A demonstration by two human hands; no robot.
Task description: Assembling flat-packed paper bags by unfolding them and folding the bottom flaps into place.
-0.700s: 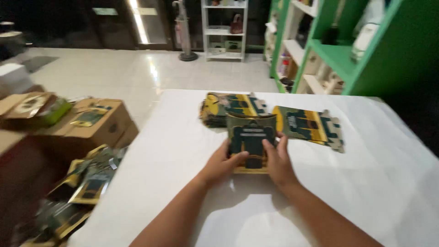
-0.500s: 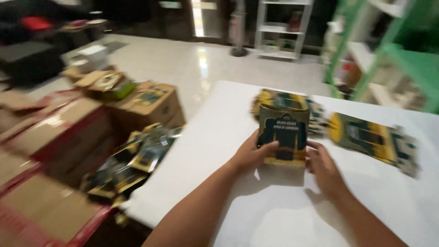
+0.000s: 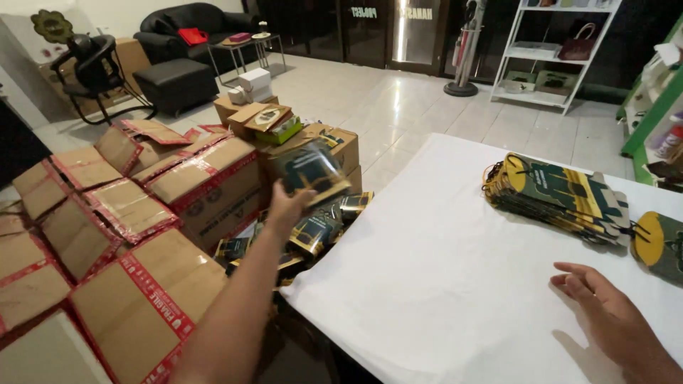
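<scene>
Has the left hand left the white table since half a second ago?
Yes. The left hand has swung off the white table to its left, holding a dark green box over the pile beside the cardboard cartons.

taped cardboard boxes (image 3: pixel 142 235), black sofa (image 3: pixel 181 21), white shelf (image 3: pixel 562 50)

You're over a glossy pale tile floor (image 3: pixel 398 99). Black sofa (image 3: pixel 181 18) and ottoman (image 3: pixel 174 82) far left, black chair (image 3: pixel 92 67) beside them. White shelf unit (image 3: pixel 555 50) at the back, green shelving (image 3: pixel 658 107) right. Dark glass doors (image 3: pixel 398 28) reflect a light strip.
</scene>
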